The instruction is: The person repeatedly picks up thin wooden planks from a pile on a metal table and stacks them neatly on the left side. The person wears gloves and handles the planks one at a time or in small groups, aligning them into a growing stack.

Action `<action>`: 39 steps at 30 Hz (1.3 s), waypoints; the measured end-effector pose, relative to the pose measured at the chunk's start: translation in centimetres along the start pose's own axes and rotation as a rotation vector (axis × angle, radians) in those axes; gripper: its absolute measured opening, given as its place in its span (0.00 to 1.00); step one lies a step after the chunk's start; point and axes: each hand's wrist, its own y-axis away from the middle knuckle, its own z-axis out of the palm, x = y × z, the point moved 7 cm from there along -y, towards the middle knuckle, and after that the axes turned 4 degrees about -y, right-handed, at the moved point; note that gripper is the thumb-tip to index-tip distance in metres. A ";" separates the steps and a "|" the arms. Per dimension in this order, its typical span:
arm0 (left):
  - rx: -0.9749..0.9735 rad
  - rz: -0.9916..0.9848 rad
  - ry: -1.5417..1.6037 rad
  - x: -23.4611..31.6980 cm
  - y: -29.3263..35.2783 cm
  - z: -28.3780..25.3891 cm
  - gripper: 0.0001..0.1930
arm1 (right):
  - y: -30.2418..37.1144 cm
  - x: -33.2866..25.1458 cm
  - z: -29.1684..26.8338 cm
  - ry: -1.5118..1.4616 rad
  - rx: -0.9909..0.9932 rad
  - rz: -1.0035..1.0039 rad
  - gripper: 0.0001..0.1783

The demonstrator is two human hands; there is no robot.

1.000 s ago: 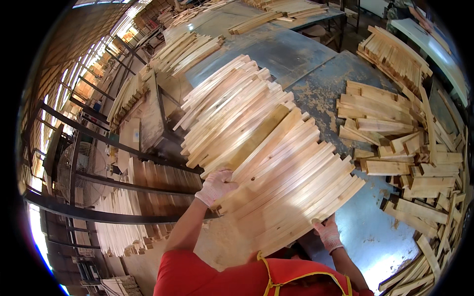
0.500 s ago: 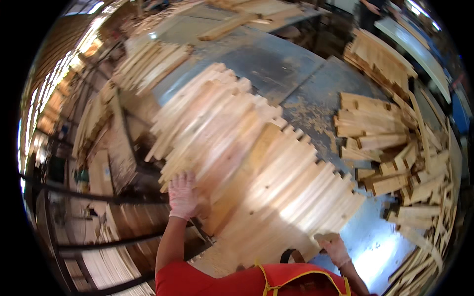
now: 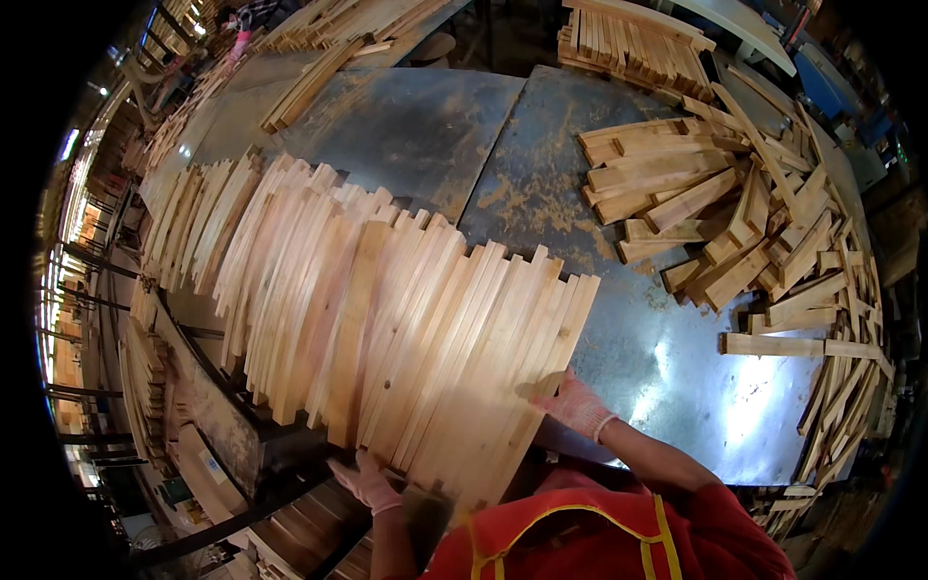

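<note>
A long row of pale wooden strips (image 3: 416,319) lies side by side on the metal table, their ends uneven. My right hand (image 3: 577,408), in a pale pinkish glove, rests against the outer strip at the row's right side, fingers partly stretched out over it. At the near ends of the strips is my left hand (image 3: 367,483), gloved alike, with its fingers apart and the thumb up. It holds nothing that I can see. One darker, yellowish strip (image 3: 354,333) stands out in the middle of the row.
A loose heap of wooden pieces (image 3: 715,203) covers the table's right side. A stack of strips (image 3: 633,43) stands at the back. The metal tabletop (image 3: 406,121) carries sawdust. Dark metal rails (image 3: 227,527) are at the lower left. Another person's sleeve (image 3: 256,12) shows far left.
My view has turned, and the row now lies farther left in it. The left hand has moved from on top of the strips to their near ends. The right hand has shifted up along the row's right side.
</note>
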 end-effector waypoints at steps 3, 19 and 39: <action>-0.461 -0.829 0.678 6.6 7.0 2.1 0.31 | -1.7 1.8 0.8 -0.199 -0.093 -0.026 0.69; -1.769 0.570 -1.112 25.0 19.6 -4.8 0.32 | -0.9 6.8 -11.0 0.136 0.131 -0.177 0.49; -1.314 0.358 0.479 26.7 17.3 12.3 0.42 | 9.8 8.3 -7.7 -0.323 0.507 -0.332 0.44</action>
